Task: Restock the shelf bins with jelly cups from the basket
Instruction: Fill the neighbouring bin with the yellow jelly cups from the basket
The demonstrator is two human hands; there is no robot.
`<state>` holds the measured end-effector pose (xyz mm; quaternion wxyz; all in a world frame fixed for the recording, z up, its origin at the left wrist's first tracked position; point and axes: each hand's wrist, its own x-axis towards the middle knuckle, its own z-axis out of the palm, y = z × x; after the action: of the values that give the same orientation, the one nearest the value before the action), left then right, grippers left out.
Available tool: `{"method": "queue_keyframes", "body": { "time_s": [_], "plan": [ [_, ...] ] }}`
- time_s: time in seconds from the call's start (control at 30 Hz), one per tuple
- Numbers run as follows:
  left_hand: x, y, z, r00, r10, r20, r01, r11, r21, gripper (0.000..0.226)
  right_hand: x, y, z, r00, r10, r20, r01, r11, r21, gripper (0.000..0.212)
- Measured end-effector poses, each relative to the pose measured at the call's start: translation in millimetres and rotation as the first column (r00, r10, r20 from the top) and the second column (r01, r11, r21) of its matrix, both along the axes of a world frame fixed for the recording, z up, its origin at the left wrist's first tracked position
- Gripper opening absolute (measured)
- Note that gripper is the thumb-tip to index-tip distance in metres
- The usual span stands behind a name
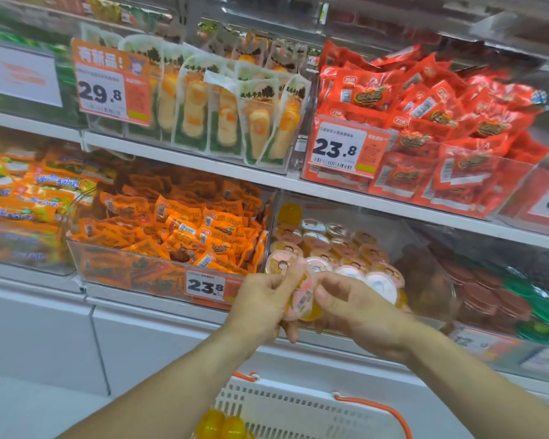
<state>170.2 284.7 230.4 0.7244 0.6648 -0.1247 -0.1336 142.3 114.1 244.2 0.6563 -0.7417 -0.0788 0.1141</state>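
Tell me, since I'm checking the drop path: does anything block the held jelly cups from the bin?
Nothing visible does. Both hands, left hand and right hand, hold jelly cups at the front edge of the open-topped jelly cup bin.

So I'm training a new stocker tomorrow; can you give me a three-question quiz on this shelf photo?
1. True or false: both hands hold jelly cups in front of the jelly cup bin.
2. Which price tag sits on the orange packet bin left of the jelly cups? A) 29.8 B) 23.8 C) 19.8
3. Where is the white basket?

Key: 1 true; 2 B; 3 below the hands, with yellow cups still inside.
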Motion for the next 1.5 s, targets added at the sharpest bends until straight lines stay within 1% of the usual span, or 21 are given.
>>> {"method": "queue_keyframes", "body": {
  "time_s": [0.07,0.17,0.27,0.3,0.37,0.47,0.57,0.6,0.67,0.7,0.73,0.8,0.87,0.93,1.07,1.2,1.27,1.3,1.37,1.43,1.5],
  "plan": [
    [-1,-3,-6,0.983,0.101,0.15,-0.103,0.995,0.006,0.059,-4,5,-6,0.997,-0.076,0.005,0.076,0.997,-0.005,0.089],
    [5,-5,-12,0.891,0.233,0.389,-0.282,0.957,0.073,0.062,-6,12,-11,0.989,-0.117,-0.088,0.128,0.983,0.132,0.097],
    [8,-4,-11,0.796,0.218,0.565,-0.38,0.906,0.185,0.054,-1,17,-9,0.991,-0.074,-0.115,0.102,0.96,0.259,0.096],
    [8,-4,-10,0.788,0.202,0.582,-0.395,0.891,0.225,0.05,1,18,-4,0.99,-0.071,-0.12,0.103,0.954,0.282,0.089],
    [7,-3,-9,0.793,0.18,0.583,-0.403,0.872,0.279,0.041,10,17,5,0.982,-0.099,-0.16,0.147,0.933,0.329,0.061],
    [11,-2,-12,0.833,0.241,0.498,-0.402,0.882,0.247,0.019,32,14,25,0.946,-0.21,-0.249,0.293,0.882,0.37,0.04],
    [17,2,-16,0.88,0.225,0.418,-0.37,0.877,0.307,0.004,66,12,37,0.889,-0.409,-0.208,0.45,0.865,0.223,0.037],
    [18,2,-17,0.888,0.197,0.414,-0.351,0.874,0.336,0.003,80,12,37,0.862,-0.488,-0.134,0.504,0.854,0.128,0.045],
    [19,3,-21,0.893,0.133,0.429,-0.314,0.868,0.385,0.008,108,10,30,0.803,-0.59,0.088,0.596,0.791,-0.137,0.072],
    [19,2,-23,0.895,0.098,0.434,-0.294,0.863,0.411,0.01,120,10,28,0.786,-0.578,0.22,0.618,0.727,-0.298,0.074],
    [18,2,-25,0.898,0.068,0.435,-0.275,0.858,0.434,0.011,131,11,24,0.785,-0.526,0.327,0.619,0.644,-0.45,0.066],
    [16,1,-27,0.899,0.044,0.435,-0.252,0.865,0.433,0.01,147,16,15,0.815,-0.387,0.431,0.576,0.471,-0.667,0.049],
    [15,-1,-28,0.897,0.031,0.442,-0.221,0.896,0.385,0.01,160,22,6,0.831,-0.294,0.473,0.557,0.421,-0.716,0.046],
    [13,-3,-29,0.885,-0.013,0.465,-0.172,0.919,0.355,0.008,170,23,-3,0.816,-0.269,0.512,0.578,0.405,-0.708,0.049],
    [10,-5,-35,0.869,-0.085,0.487,-0.121,0.918,0.377,0.008,192,15,-13,0.807,-0.327,0.491,0.585,0.338,-0.737,0.068],
    [11,-4,-40,0.865,-0.098,0.493,-0.115,0.916,0.384,0.007,199,13,-12,0.833,-0.278,0.479,0.547,0.271,-0.792,0.082],
    [11,-4,-40,0.872,-0.071,0.485,-0.122,0.927,0.355,0.007,185,14,-5,0.81,-0.238,0.536,0.585,0.253,-0.771,0.072],
    [10,-4,-40,0.873,-0.068,0.483,-0.12,0.929,0.349,0.006,172,14,-1,0.766,-0.225,0.603,0.643,0.28,-0.713,0.059],
    [8,-6,-41,0.871,-0.108,0.479,-0.1,0.916,0.389,0.007,135,15,4,0.624,-0.225,0.748,0.758,0.41,-0.508,0.028],
    [7,-7,-46,0.875,-0.191,0.445,-0.053,0.876,0.48,0.008,91,16,2,0.451,-0.235,0.861,0.796,0.541,-0.27,0.008],
    [5,-7,-54,0.879,-0.292,0.378,0.015,0.807,0.59,0.009,49,14,-12,0.327,-0.281,0.902,0.789,0.607,-0.097,0.009]
  ]
}}
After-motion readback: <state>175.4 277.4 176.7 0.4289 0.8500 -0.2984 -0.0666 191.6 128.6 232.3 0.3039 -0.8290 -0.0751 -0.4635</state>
